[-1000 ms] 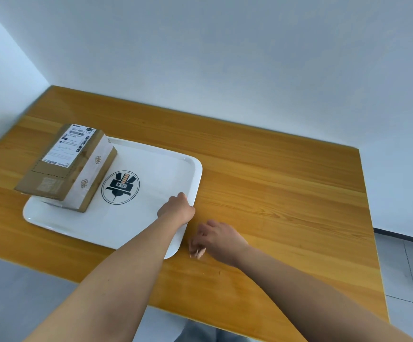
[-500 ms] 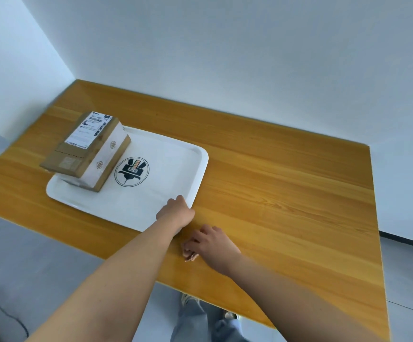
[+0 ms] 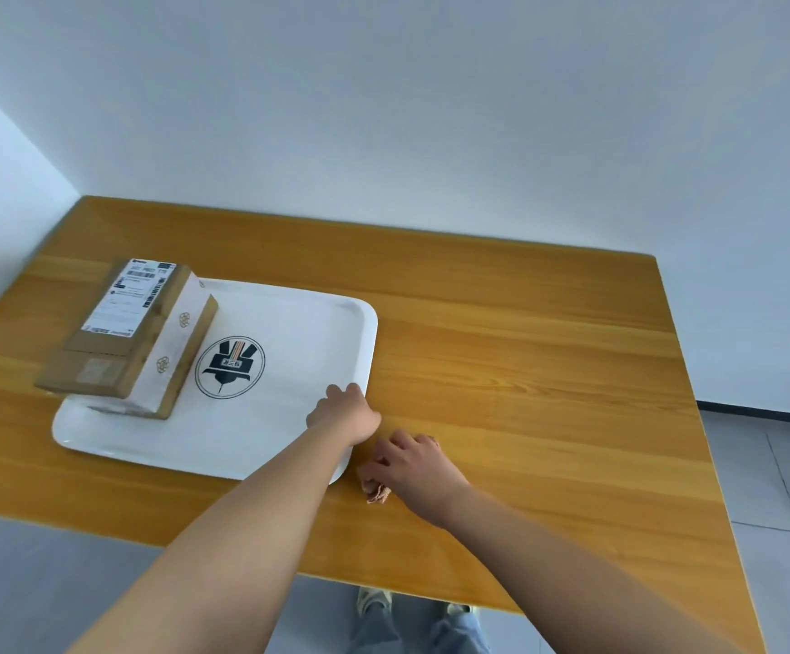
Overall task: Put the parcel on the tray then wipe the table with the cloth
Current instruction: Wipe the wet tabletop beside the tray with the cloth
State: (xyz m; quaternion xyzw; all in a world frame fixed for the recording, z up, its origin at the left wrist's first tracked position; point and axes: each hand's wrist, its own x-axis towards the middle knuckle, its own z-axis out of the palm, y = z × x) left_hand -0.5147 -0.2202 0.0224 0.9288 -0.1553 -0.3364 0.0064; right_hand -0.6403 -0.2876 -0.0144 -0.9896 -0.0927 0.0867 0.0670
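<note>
A brown cardboard parcel [image 3: 129, 337] with a white shipping label lies on the left part of the white tray [image 3: 289, 323], overhanging its left rim. My left hand [image 3: 343, 415] grips the tray's right rim near its front corner. Just to its right, my right hand [image 3: 412, 462] lies on the wooden table [image 3: 549, 370], fingers curled over a small pinkish cloth [image 3: 376, 493]. Only a corner of the cloth shows under the hand.
White walls close off the table's far and left sides. The table's front edge runs close to my arms, with grey floor and my feet [image 3: 374, 599] below. The tray bears a round black logo [image 3: 229, 367] in its middle.
The view has lifted and shifted, so the table sits lower in the frame. Both hands hold the same places at the tray's right rim and on the cloth.
</note>
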